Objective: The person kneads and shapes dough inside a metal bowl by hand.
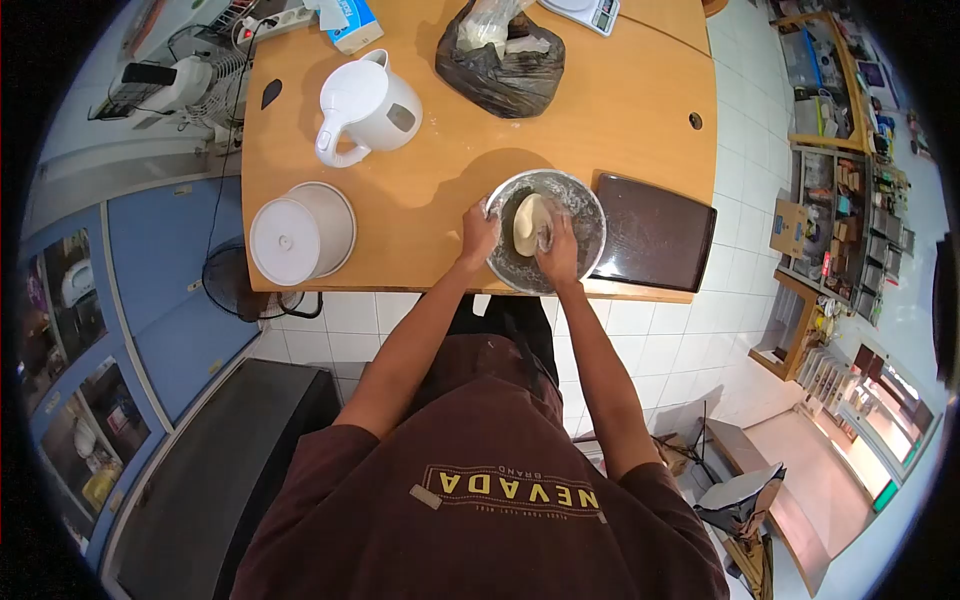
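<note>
By the tabletop's [400, 230] near edge, my left hand [480, 234] clamps a bowl's [592, 215] rim; my right hand [561, 247], finger closure unclear, touches dough [529, 224].

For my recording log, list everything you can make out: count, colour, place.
table: 1, tan, centre
bowl: 1, silvery, table's near side
dough: 1, cream, inside bowl
tray: 1, dark brown, right of bowl
kettle: 1, white, table's left half
lidded tub: 1, white, near left corner
plastic bag: 1, black, far middle
scale: 1, white, far edge
carton: 1, blue-white, far left
cabinet: 1, blue, left
low unit: 1, black, lower left
shelves: several, brown and grey, right
cardboard box: 1, brown, by shelves
floor: 1, white tiles, beside table
shirt: 1, dark brown, bottom
left grip: 1, bare, bowl's left rim
right grip: 1, bare, on dough
</note>
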### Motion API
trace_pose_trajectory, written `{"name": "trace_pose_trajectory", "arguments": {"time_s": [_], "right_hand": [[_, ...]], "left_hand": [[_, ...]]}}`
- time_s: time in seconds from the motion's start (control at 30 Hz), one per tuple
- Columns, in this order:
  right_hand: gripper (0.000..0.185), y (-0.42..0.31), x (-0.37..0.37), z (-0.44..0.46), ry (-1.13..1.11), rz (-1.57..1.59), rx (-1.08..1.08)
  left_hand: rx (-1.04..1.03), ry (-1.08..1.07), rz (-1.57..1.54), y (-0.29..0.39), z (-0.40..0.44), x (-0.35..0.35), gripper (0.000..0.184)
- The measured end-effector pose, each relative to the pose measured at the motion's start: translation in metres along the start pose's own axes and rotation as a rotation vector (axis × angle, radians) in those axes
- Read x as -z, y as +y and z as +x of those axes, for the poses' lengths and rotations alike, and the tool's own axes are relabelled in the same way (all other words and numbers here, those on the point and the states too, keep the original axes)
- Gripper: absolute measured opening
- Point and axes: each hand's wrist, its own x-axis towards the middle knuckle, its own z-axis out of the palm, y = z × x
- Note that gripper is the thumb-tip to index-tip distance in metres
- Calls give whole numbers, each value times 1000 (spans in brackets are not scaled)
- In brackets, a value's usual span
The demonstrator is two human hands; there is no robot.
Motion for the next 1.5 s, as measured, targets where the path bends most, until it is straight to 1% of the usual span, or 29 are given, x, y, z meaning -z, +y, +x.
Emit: {"name": "trace_pose_trajectory", "arguments": {"time_s": [0.07,0.17,0.2,0.27,0.37,0.4,0.47,0.5,0.57,0.6,0.7,0.73,0.83,0.9,0.93,1.03,1.07,1.17,1.3,1.33,1.37,1.43,1.47,1.5], "right_hand": [[41,-2,-12,2,-42,-71,35],[53,-2,-27,10,-29,-89,108],[53,-6,-28,13,-5,-49,88],[52,-12,-28,16,41,27,50],[67,-1,-26,21,-107,120,-90],[62,1,-22,23,-78,119,-76],[54,7,-11,25,-22,116,-50],[48,12,-4,23,-64,94,-8],[36,20,11,20,-148,50,77],[24,25,10,16,-104,85,48],[22,33,7,-4,-42,153,-76],[16,32,5,-8,-43,130,-78],[18,11,-11,-12,153,-168,-50],[21,-12,-16,-10,133,-251,-112],[23,-18,-18,-10,125,-294,-145],[34,-15,-33,-13,14,-415,19],[41,-15,-38,-18,-34,-391,27],[44,-17,-55,-23,-84,-429,66],[37,-18,-60,-9,-208,-454,-78],[34,-13,-63,-4,-135,-438,-60],[35,-9,-65,-3,-106,-439,-111],[36,-16,-59,6,-47,-445,-207],[35,-17,-56,9,-52,-430,-265],[33,-18,-54,13,-56,-416,-321]], "left_hand": [[19,-40,-14,5,-1,5,40],[17,-22,-22,9,-2,6,38],[-22,14,43,9,0,5,37],[7,-27,23,6,0,5,37],[77,-66,35,12,-2,7,38],[103,-72,45,8,0,6,38],[7,-42,64,-1,1,4,39],[-42,-27,73,-1,1,4,39],[48,-84,34,-1,1,7,39],[94,-111,15,4,1,8,39],[51,-71,24,12,-2,7,40],[40,-81,41,11,-1,6,40],[-9,-78,82,6,2,6,38],[-67,-39,91,6,2,4,34],[-26,-37,61,6,2,4,32],[-3,-74,10,9,3,5,33],[-24,-75,3,5,3,4,33],[-73,-83,7,-10,7,-1,34],[-107,-107,105,-14,8,1,36],[-112,-131,139,-7,8,4,37],[-114,-154,171,0,7,5,39],[-140,-120,172,-7,7,3,39],[-152,-99,170,-10,6,2,39],[-113,-112,168,-7,4,3,38]]}}
